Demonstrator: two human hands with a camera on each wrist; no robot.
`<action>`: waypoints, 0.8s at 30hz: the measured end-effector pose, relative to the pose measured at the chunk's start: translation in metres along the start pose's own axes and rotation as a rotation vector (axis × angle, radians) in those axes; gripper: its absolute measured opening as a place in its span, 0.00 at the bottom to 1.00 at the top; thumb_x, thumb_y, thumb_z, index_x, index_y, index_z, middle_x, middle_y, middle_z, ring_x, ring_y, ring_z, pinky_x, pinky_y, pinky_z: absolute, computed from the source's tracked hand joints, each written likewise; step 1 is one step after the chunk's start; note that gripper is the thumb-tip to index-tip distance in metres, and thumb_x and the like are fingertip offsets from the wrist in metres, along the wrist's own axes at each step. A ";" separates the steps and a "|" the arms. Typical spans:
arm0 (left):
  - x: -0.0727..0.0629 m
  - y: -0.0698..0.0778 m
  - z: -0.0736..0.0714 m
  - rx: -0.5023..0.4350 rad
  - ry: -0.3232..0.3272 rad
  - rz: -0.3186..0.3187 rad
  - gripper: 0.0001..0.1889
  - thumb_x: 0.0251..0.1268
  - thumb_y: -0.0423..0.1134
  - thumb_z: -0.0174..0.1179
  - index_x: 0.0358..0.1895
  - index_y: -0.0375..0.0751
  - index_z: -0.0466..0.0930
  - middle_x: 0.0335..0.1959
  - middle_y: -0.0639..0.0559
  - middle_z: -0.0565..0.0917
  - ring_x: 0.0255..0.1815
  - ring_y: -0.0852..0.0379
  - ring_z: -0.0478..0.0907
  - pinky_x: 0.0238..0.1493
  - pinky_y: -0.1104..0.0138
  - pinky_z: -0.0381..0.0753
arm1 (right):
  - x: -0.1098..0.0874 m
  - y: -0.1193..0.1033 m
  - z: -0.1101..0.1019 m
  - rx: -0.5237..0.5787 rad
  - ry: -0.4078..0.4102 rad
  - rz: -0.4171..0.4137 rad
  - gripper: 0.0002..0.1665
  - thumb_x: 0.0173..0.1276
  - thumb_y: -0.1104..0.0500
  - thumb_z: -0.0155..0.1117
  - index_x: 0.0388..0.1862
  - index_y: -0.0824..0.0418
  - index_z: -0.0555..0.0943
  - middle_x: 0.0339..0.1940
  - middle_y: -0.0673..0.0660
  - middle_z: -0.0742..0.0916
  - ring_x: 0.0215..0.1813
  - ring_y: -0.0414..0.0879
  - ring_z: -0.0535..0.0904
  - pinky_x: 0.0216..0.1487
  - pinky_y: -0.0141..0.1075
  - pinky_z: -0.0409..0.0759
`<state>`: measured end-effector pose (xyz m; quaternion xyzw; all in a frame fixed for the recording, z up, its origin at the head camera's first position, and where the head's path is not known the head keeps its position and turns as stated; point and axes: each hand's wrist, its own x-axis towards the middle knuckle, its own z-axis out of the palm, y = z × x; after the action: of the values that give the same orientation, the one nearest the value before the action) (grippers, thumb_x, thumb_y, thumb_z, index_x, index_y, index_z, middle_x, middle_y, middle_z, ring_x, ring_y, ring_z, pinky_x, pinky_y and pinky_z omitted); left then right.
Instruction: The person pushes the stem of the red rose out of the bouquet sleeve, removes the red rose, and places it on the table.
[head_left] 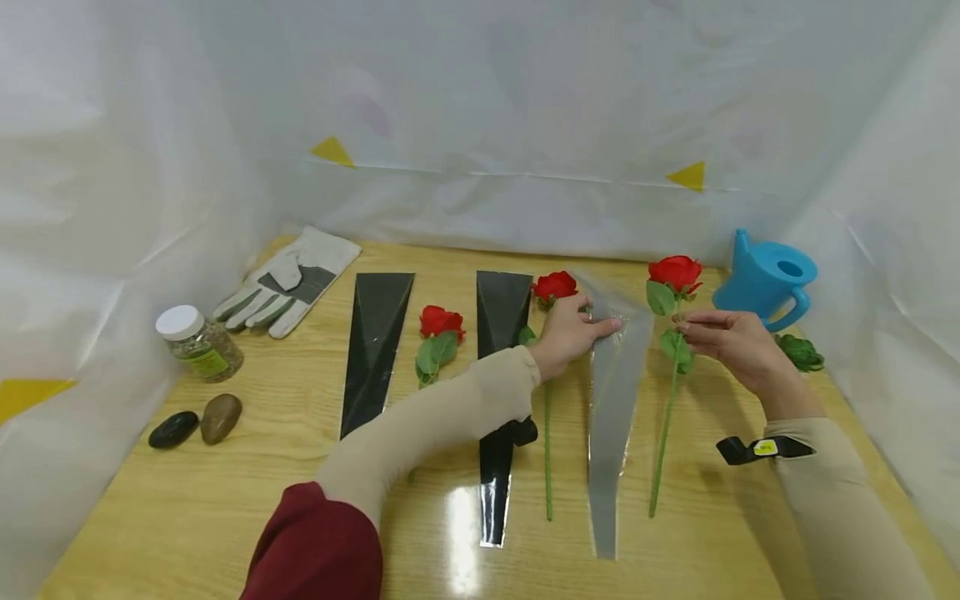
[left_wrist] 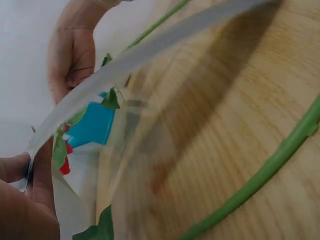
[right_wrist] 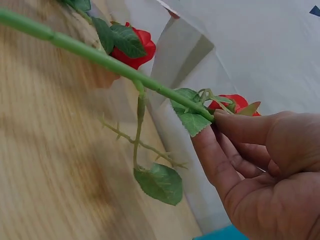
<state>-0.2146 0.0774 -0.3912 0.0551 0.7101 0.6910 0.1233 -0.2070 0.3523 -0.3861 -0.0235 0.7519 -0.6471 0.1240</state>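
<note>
My left hand (head_left: 567,335) pinches a long tapered flower sleeve (head_left: 613,417), grey and see-through, near its wide upper end. In the left wrist view the sleeve's edge (left_wrist: 120,65) arcs away from the thumb and fingers, raised off the wood. My right hand (head_left: 731,346) pinches the green stem of a red artificial rose (head_left: 675,273) just below the bloom, and the stem slants down toward me. Beside the left hand lies a second red rose (head_left: 556,286). The right wrist view shows the held stem (right_wrist: 100,57) with a leafy side twig (right_wrist: 158,183) hanging off it.
Two black sleeves (head_left: 375,333) (head_left: 504,308) and a third rose (head_left: 441,322) lie left of centre. Further left are a work glove (head_left: 300,275), a jar (head_left: 198,343) and two stones (head_left: 221,418). A blue watering can (head_left: 768,279) stands back right, near a green leaf clump (head_left: 800,352).
</note>
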 end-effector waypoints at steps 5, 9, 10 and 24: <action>-0.002 -0.004 0.011 0.077 -0.080 -0.043 0.17 0.65 0.29 0.65 0.53 0.32 0.73 0.29 0.47 0.80 0.21 0.58 0.72 0.30 0.61 0.75 | 0.000 0.008 -0.004 -0.035 -0.015 0.036 0.16 0.73 0.61 0.62 0.54 0.70 0.81 0.46 0.47 0.87 0.46 0.41 0.84 0.48 0.37 0.81; 0.000 -0.004 0.019 0.144 -0.142 -0.123 0.34 0.64 0.27 0.62 0.72 0.35 0.59 0.44 0.45 0.78 0.29 0.56 0.72 0.36 0.63 0.73 | -0.003 0.012 -0.007 -0.043 -0.006 0.064 0.22 0.73 0.61 0.62 0.58 0.76 0.75 0.46 0.50 0.88 0.46 0.41 0.85 0.48 0.37 0.81; 0.001 -0.004 0.021 0.168 -0.153 -0.135 0.35 0.64 0.26 0.61 0.73 0.35 0.57 0.49 0.44 0.78 0.33 0.56 0.71 0.38 0.63 0.72 | -0.004 0.012 -0.007 -0.044 -0.006 0.070 0.24 0.73 0.61 0.62 0.60 0.78 0.73 0.46 0.50 0.88 0.46 0.41 0.85 0.48 0.37 0.81; 0.011 -0.015 0.037 0.135 -0.110 -0.223 0.51 0.59 0.18 0.59 0.80 0.48 0.39 0.63 0.38 0.74 0.20 0.55 0.61 0.25 0.61 0.62 | 0.000 0.025 -0.013 -0.170 0.023 0.129 0.29 0.75 0.60 0.60 0.65 0.80 0.68 0.41 0.44 0.87 0.43 0.38 0.85 0.48 0.38 0.81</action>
<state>-0.2146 0.1159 -0.4083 0.0216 0.7488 0.6197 0.2341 -0.2068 0.3693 -0.4088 0.0221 0.8052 -0.5720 0.1545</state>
